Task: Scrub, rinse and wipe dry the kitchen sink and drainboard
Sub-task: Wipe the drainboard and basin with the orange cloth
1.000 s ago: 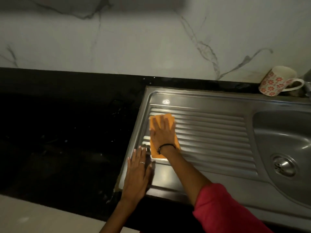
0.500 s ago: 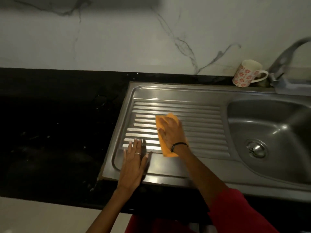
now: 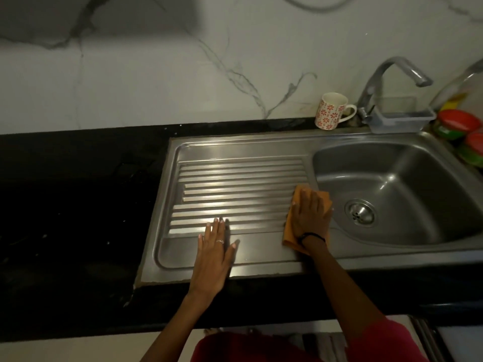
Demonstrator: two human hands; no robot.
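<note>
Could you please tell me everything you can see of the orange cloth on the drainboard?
The orange cloth looks like a thin, soft wiping cloth, plain orange, lying flat and somewhat rumpled. It sits at the right end of the ribbed steel drainboard, right by the edge of the sink basin. The right hand presses on it with fingers straight and spread, covering most of its middle; its edges show around the hand and wrist. Whether it is wet cannot be told.

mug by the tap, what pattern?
White mug with red-orange flower prints, seen in the head view.
</note>
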